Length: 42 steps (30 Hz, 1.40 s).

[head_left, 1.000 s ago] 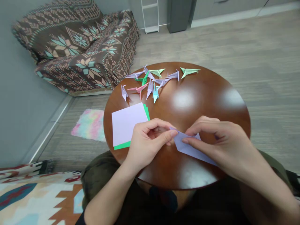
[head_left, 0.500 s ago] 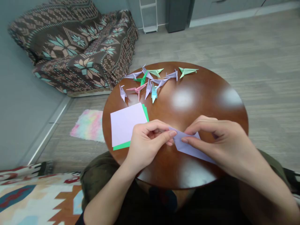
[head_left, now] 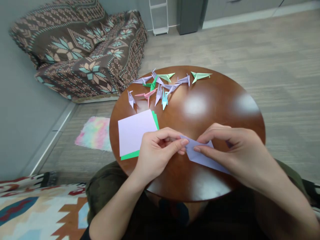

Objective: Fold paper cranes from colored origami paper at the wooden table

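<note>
Here, head view: the left hand (head_left: 157, 156) and right hand (head_left: 232, 150) pinch a folded lilac paper strip (head_left: 202, 156) between fingertips and thumbs, over a round polished brown wooden surface (head_left: 215, 110). Just left lies a square lilac paper sheet (head_left: 135, 133) atop green paper (head_left: 128, 155); farther off, small folded paper cranes (head_left: 158, 96) cluster.

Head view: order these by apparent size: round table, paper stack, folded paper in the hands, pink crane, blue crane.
1. round table
2. paper stack and folded paper: unsure which is larger, since the folded paper is partly hidden and sits nearer the camera
3. pink crane
4. blue crane
</note>
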Tool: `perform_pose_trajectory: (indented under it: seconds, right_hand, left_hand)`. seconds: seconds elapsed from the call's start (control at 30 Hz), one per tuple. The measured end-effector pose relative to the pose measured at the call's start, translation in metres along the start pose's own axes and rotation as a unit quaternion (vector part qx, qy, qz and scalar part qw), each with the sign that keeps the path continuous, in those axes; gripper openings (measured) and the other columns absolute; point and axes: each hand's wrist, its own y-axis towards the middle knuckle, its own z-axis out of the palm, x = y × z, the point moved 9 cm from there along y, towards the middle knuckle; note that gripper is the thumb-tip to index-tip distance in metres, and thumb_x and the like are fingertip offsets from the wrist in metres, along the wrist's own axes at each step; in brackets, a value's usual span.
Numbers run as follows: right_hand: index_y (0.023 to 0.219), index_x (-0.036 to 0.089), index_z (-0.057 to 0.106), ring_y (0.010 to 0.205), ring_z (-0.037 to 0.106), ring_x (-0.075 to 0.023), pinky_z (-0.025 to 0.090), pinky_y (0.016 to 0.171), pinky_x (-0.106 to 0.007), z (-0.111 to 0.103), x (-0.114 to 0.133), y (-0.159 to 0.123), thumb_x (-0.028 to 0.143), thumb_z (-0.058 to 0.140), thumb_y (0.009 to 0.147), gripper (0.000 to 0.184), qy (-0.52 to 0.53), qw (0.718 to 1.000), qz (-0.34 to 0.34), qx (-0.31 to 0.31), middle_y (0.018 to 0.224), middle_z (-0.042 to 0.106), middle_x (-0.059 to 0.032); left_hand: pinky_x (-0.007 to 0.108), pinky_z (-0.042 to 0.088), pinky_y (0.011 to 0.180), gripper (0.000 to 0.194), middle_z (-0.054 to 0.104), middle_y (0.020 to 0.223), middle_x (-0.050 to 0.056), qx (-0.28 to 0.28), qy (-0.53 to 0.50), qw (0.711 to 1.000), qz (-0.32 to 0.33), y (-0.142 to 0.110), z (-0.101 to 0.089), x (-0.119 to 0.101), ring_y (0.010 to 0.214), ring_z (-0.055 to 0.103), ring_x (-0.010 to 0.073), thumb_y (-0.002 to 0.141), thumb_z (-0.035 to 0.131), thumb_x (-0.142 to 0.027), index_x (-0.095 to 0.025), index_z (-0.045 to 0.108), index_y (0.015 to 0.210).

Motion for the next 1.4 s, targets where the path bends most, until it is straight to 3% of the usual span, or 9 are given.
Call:
perform_pose_trajectory:
  seconds: [0.33, 0.6, 1.2, 1.4]
  right_hand:
    - [0.073, 0.023, 0.08, 0.061, 0.062, -0.0157, 0.047, 0.061, -0.029, 0.004, -0.009, 0.003, 0.027, 0.08, 0.083, 0.011, 0.035, 0.998, 0.046, 0.01, 0.071, 0.076, -0.0006]
    - [0.075, 0.025, 0.081, 0.055, 0.058, -0.0131, 0.042, 0.054, -0.028, 0.006, -0.017, 0.001, 0.027, 0.081, 0.082, 0.008, 0.059, 0.996, 0.073, 0.012, 0.07, 0.074, 0.0023]
    - [0.076, 0.024, 0.081, 0.062, 0.061, -0.0134, 0.048, 0.064, -0.027, 0.009, -0.02, -0.001, 0.023, 0.081, 0.083, 0.007, 0.088, 0.992, 0.092, 0.021, 0.073, 0.074, 0.002]
    - [0.075, 0.024, 0.083, 0.065, 0.063, -0.0144, 0.048, 0.065, -0.026, 0.01, -0.02, 0.0, 0.031, 0.085, 0.082, 0.01, 0.1, 0.99, 0.092, 0.033, 0.074, 0.075, 0.0007]
  left_hand:
    - [0.02, 0.059, 0.059, 0.013, 0.074, 0.066, 0.002, -0.015, -0.016, 1.0, 0.002, -0.001, -0.001, 0.0, 0.057, 0.069, 0.0108, 0.083, 0.084, -0.022, -0.015, 0.078, 0.074]
    - [0.024, 0.061, 0.06, 0.016, 0.074, 0.066, 0.003, -0.02, 0.016, 1.0, -0.004, 0.0, -0.002, 0.0, 0.058, 0.07, 0.0136, 0.083, 0.084, -0.027, -0.015, 0.079, 0.074]
    - [0.021, 0.06, 0.057, 0.011, 0.075, 0.064, 0.002, -0.026, -0.011, 1.0, -0.007, 0.0, -0.004, 0.004, 0.054, 0.069, 0.0118, 0.079, 0.087, -0.021, -0.015, 0.079, 0.073]
    - [0.016, 0.057, 0.055, 0.008, 0.074, 0.064, 0.001, -0.027, -0.023, 0.999, -0.006, -0.001, -0.003, 0.003, 0.054, 0.068, 0.0094, 0.079, 0.086, -0.016, -0.015, 0.08, 0.073]
